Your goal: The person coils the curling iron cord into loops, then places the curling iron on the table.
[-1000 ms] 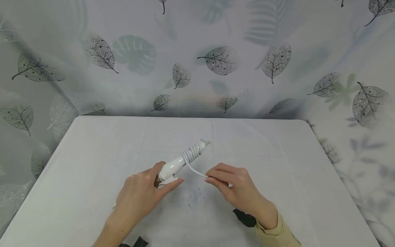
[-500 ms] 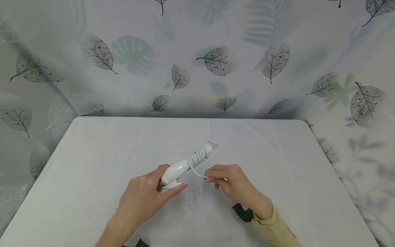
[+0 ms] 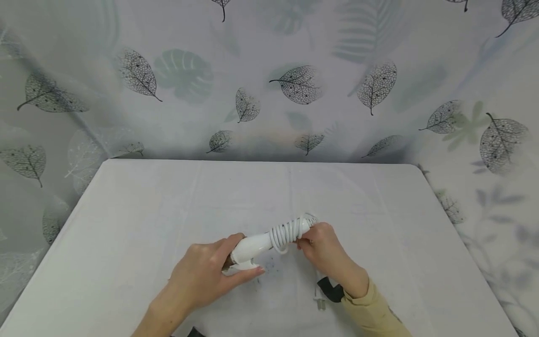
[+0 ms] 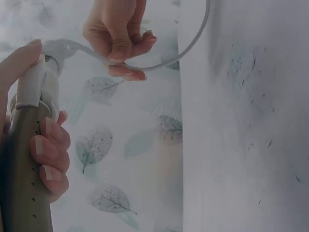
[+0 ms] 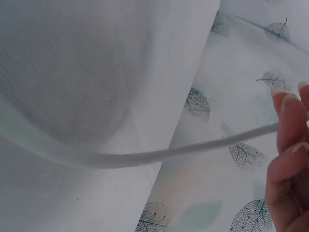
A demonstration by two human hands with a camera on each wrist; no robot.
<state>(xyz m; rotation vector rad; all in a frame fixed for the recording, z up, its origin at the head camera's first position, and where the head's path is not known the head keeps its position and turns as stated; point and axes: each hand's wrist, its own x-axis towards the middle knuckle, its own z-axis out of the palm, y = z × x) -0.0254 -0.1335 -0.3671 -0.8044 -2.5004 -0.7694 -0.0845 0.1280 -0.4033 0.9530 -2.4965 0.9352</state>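
Note:
A white-handled curling iron [image 3: 251, 248] is held above the table, its handle pointing right and slightly away. My left hand [image 3: 202, 274] grips it by the bronze barrel [image 4: 24, 169], which has a row of small holes, with the thumb near the white clamp lever. Several turns of white cord [image 3: 286, 235] are wound round the handle's end. Close beside that end, my right hand [image 3: 327, 250] pinches the loose cord between thumb and fingers. The cord's two-pin plug [image 3: 321, 303] hangs below the right wrist. In the head view the left hand hides most of the barrel.
A white-covered table [image 3: 168, 196] lies under the hands, with small dark specks near its middle. Behind and beside it hangs a leaf-printed curtain [image 3: 261, 70]. A black strap [image 3: 331, 290] shows at the right wrist.
The curling iron and left hand have moved right and nearer, and the handle lies flatter. My right hand has gone from holding the cord out to beside the handle's end. The plug has come into sight.

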